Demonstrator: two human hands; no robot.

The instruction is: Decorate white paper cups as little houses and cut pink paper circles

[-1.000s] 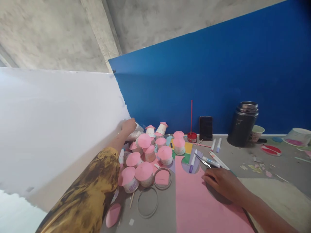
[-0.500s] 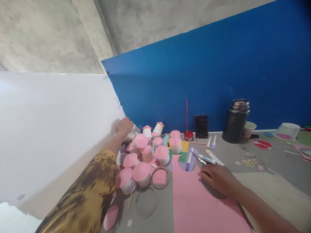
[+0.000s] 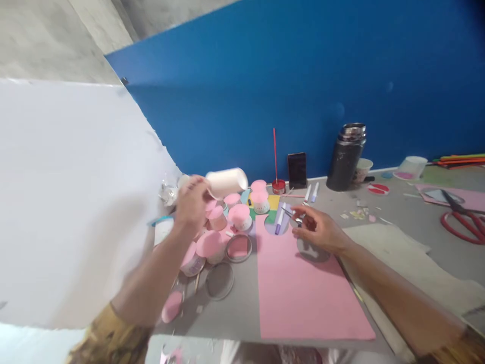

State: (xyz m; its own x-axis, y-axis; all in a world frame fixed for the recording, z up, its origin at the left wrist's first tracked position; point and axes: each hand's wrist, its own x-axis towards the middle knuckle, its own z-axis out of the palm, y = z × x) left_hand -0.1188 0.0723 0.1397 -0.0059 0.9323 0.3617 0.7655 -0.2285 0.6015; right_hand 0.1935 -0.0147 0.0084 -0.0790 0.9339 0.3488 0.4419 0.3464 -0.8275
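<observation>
My left hand (image 3: pixel 193 202) is closed around a white paper cup (image 3: pixel 227 183), tipped on its side with its mouth to the right; motion blurs both. Below it crowd several decorated paper cups with pink paper tops (image 3: pixel 239 215), some covered by my arm. My right hand (image 3: pixel 320 230) has its fingers curled round small scissors (image 3: pixel 291 215), whose blades point up and left; the handles are mostly hidden. Under that hand lies a pink paper sheet (image 3: pixel 303 293) with a rounded cut in its far edge and a dark round shape on it. A purple-capped marker (image 3: pixel 280 220) lies by the blades.
A dark flask (image 3: pixel 345 159), a phone (image 3: pixel 297 170) and a red tin (image 3: pixel 279 187) stand along the blue board. Red-handled scissors (image 3: pixel 464 225) lie far right. Two rings (image 3: pixel 220 281) lie left of the sheet, and cloth (image 3: pixel 401 258) lies right.
My left hand has come away from the back left corner, bringing up the white paper cup. My right hand has risen slightly at the scissors. The view has turned right and down.
</observation>
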